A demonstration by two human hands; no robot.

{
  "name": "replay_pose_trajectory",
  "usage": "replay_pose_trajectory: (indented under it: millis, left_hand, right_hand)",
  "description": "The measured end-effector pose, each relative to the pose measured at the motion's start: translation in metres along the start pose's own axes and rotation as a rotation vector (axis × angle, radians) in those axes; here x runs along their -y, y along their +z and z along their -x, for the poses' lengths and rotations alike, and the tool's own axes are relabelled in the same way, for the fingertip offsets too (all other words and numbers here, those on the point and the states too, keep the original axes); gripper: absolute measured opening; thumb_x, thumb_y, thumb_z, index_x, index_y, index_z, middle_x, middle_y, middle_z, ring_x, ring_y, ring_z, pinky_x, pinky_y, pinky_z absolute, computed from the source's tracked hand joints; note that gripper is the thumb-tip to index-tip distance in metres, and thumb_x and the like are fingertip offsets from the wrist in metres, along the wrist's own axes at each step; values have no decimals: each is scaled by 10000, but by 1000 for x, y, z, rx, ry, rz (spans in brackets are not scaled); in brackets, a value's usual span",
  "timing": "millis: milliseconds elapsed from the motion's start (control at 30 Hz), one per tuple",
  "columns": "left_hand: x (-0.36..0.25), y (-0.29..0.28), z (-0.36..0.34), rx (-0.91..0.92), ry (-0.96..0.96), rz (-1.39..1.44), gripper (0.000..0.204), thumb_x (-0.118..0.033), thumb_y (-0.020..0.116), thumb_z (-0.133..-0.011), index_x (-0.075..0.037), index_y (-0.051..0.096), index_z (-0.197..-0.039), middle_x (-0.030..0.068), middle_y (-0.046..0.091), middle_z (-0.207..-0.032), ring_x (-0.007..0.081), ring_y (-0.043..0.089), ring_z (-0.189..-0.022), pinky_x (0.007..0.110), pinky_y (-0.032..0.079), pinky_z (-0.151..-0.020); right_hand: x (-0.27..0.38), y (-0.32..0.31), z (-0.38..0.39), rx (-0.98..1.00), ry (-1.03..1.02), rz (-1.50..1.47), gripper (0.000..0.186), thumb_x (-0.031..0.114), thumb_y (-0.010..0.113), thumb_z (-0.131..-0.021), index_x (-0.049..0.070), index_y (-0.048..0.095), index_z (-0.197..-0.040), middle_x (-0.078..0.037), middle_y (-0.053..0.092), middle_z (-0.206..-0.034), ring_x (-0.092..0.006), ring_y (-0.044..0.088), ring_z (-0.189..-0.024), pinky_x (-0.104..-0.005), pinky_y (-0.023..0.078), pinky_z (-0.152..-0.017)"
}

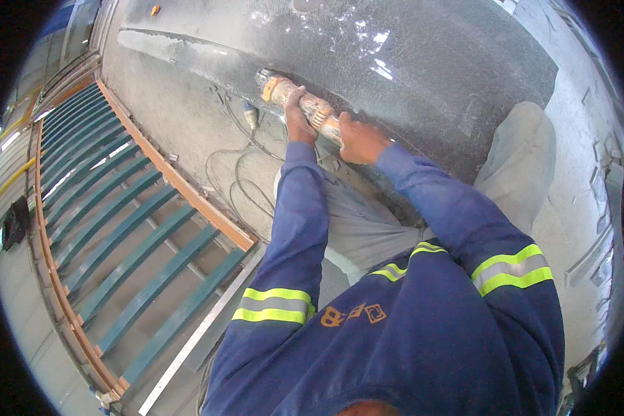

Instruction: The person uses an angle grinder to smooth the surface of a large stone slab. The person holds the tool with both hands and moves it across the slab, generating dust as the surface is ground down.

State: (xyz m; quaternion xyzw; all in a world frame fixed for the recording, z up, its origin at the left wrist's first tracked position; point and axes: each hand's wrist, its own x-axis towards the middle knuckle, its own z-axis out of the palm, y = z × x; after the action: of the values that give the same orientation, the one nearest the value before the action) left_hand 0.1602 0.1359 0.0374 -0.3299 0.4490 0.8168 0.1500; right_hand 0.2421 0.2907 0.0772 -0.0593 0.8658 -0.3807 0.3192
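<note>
Both my hands are closed around a dusty orange angle grinder (319,115). My left hand (299,119) wraps its body close to the head, and my right hand (362,141) grips the rear end. The grinder's head points up and left, at the near edge of a large dark stone slab (423,76) coated with grey dust. Dust blurs the head, so I cannot make out the disc or whether it touches the edge.
A blue-and-white plug connector (250,113) and a looping grey cable (238,182) lie on the dusty floor left of the grinder. Further left is an orange-framed rack (177,191) with several green slats. A pale metal strip (197,336) lies along its near end. Debris lies at right.
</note>
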Motion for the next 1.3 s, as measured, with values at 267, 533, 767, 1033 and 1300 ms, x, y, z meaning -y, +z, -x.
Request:
replay_pose_trajectory:
  millis: [267, 533, 767, 1033, 1300]
  left_hand:
    - [-1, -15, -22, 21, 13, -52, 225, -239, 638, -805, -96, 528, -940, 71, 575, -766, 245, 625, -654, 404, 557, -639]
    - [-14, -24, -38, 44, -59, -69, 237, -253, 637, -811, -90, 519, -936, 85, 587, -762, 265, 629, -654, 426, 559, -642]
    - [-4, 2, 1, 13, 7, -21, 268, -234, 649, -808, -81, 520, -986, 92, 590, -785, 266, 632, -669, 431, 562, -666]
    - [0, -7, -8, 11, 23, -35, 216, -237, 648, -802, -98, 536, -923, 59, 577, -767, 242, 627, -663, 408, 554, -654]
    - [-17, -16, -31, 79, -54, -53, 228, -247, 640, -817, -86, 538, -942, 75, 587, -774, 255, 628, -663, 420, 556, -652]
  right_hand:
    - [-3, 7, -19, 4, 3, -21, 493, 134, 642, -745, -54, 412, -1139, -297, 643, -1055, -450, 645, -990, -528, 513, -843]
    - [0, 16, -40, -35, -25, -30, 470, 136, 628, -756, -53, 418, -1132, -313, 640, -1053, -432, 655, -985, -519, 517, -844]
    - [0, 1, -1, -31, -14, -13, 459, 108, 633, -730, -50, 412, -1100, -309, 648, -1009, -450, 654, -960, -523, 522, -829]
    - [0, 1, -5, -24, -17, -18, 434, 106, 625, -745, -48, 411, -1090, -313, 646, -1002, -445, 658, -949, -531, 526, -818]
    - [2, 10, -36, -32, -19, -76, 451, 129, 638, -758, -52, 426, -1112, -301, 646, -1037, -434, 653, -982, -517, 521, -843]
